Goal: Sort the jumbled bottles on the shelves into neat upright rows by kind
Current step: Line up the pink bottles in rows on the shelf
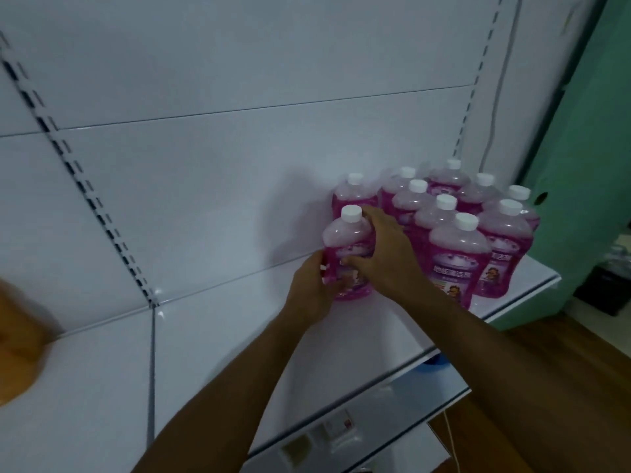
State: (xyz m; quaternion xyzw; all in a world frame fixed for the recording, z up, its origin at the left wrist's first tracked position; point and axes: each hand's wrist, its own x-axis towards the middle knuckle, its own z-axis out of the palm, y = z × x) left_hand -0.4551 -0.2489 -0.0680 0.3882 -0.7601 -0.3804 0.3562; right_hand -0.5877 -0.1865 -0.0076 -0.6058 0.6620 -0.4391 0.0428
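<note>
Both hands are on one pink bottle (348, 254) that stands upright on the white shelf (211, 353), at the left end of the group of pink bottles (457, 233). The left hand (312, 290) comes in from below and grips the bottle's lower left side, its fingers (333, 286) curled onto the label at the front. The right hand (382, 247) lies over the bottle's right shoulder and side, with its thumb across the front of the label and its fingers wrapped round the far side near the neck, so both hands are grasping this same bottle. The bottle has a white screw cap (351, 213), clear plastic at the top and pink liquid filling the body below. Just behind it stands another bottle of the same kind, and to the right the rest stand upright in close rows running back toward the white back panel (239, 158), all with white caps and purple-and-pink labels facing forward. The group fills the right end of the shelf, near its front corner. At the far left edge of the view a blurred orange-brown shape (17, 343) sits on the shelf; what it is cannot be told. Beyond the shelf on the right is a green wall (587, 165), and a brown wooden floor (563, 370) shows below.
</note>
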